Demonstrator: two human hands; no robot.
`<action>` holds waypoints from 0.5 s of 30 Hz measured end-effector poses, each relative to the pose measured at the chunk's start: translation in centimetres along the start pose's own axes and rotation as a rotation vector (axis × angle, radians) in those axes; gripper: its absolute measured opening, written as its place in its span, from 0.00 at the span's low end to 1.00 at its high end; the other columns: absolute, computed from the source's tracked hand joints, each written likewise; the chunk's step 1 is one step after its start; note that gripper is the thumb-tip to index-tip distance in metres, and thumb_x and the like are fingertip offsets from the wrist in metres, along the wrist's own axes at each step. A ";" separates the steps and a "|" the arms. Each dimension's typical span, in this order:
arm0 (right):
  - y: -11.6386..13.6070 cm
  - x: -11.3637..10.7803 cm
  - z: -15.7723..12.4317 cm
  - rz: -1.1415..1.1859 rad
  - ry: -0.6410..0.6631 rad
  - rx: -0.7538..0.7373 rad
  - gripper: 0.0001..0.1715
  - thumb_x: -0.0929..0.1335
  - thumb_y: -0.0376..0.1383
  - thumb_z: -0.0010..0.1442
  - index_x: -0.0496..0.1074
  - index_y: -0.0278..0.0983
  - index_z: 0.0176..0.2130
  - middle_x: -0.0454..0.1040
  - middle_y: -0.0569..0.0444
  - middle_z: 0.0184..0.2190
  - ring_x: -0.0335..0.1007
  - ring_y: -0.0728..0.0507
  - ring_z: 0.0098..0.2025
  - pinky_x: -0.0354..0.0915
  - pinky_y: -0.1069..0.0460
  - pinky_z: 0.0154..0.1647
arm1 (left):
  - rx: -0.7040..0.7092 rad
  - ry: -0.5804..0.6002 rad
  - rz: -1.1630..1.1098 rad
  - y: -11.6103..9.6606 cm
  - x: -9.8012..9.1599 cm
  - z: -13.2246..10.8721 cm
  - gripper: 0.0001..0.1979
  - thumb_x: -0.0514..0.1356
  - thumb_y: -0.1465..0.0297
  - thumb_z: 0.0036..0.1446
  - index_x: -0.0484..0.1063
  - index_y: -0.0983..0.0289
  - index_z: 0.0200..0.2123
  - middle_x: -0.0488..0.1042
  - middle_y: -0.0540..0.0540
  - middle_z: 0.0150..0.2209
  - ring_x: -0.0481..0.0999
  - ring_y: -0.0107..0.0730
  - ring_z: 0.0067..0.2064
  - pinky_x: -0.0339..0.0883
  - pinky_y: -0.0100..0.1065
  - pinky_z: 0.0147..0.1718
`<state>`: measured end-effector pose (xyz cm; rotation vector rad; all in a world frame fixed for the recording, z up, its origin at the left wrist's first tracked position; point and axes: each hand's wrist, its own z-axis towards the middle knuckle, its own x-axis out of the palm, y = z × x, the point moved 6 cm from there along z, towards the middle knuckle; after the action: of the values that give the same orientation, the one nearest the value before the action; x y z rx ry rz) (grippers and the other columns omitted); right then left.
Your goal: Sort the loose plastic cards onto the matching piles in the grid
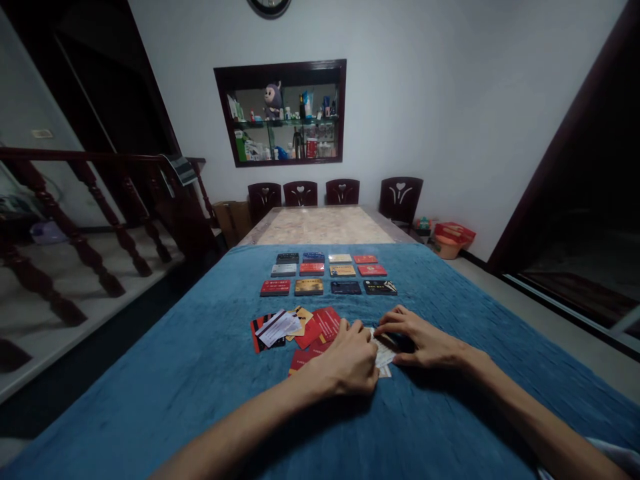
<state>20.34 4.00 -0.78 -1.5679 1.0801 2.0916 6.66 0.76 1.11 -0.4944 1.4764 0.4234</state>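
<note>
Between my two hands lie white printed cards (385, 353) on the blue cloth. My left hand (350, 360) is closed, its curled fingers at their left side and covering part of them. From the other side my right hand (417, 339) grips them, fingertips on the far edge and thumb on the near one. How many there are is hidden. Just left of my left hand is a loose spread of red cards (327, 323), partly under my wrist. Farther left, a white card with a dark stripe (277, 328) overlaps yellow cards (302, 320) and black-and-red ones (257, 337).
Beyond my hands, small card stacks stand in three rows, among them a gold stack (309, 287) and a black one (381, 287). The blue cloth (200, 353) covers the near table; a bare marbled tabletop (315, 225) and dark chairs (401, 197) lie beyond.
</note>
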 end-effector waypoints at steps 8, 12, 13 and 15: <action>-0.1 -0.5 -0.3 0.056 -0.014 0.013 0.23 0.72 0.48 0.56 0.77 0.38 0.47 0.74 0.47 0.45 0.63 0.39 0.47 0.59 0.41 0.52 | 0.007 0.031 -0.147 0.6 -0.5 -0.1 0.07 0.57 0.67 0.56 0.72 0.65 0.31 0.74 0.59 0.41 0.67 0.46 0.48 0.60 0.51 0.51; -0.2 -0.9 -0.6 0.095 -0.014 0.040 0.21 0.70 0.50 0.59 0.78 0.38 0.45 0.76 0.48 0.43 0.64 0.40 0.46 0.59 0.43 0.52 | -0.005 0.052 -0.188 0.9 -0.8 -0.1 0.05 0.58 0.70 0.54 0.71 0.65 0.29 0.74 0.58 0.39 0.67 0.45 0.47 0.60 0.51 0.50; -0.1 -1.1 -0.6 0.106 -0.020 0.042 0.21 0.69 0.50 0.60 0.78 0.39 0.44 0.76 0.49 0.42 0.64 0.40 0.46 0.60 0.44 0.52 | -0.007 0.042 -0.195 1.0 -0.8 -0.1 0.05 0.58 0.71 0.54 0.71 0.64 0.29 0.74 0.57 0.38 0.67 0.45 0.47 0.60 0.51 0.50; 0.0 -1.3 -0.7 0.121 -0.036 0.041 0.21 0.67 0.51 0.62 0.79 0.39 0.44 0.77 0.49 0.41 0.65 0.41 0.46 0.60 0.45 0.51 | -0.019 0.013 -0.203 1.4 -0.9 0.1 0.05 0.57 0.71 0.55 0.73 0.64 0.31 0.75 0.57 0.38 0.68 0.44 0.46 0.61 0.50 0.49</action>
<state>21.30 3.75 0.32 -1.4737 1.2258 2.1522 5.89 2.02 1.92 -0.6564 1.4192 0.2740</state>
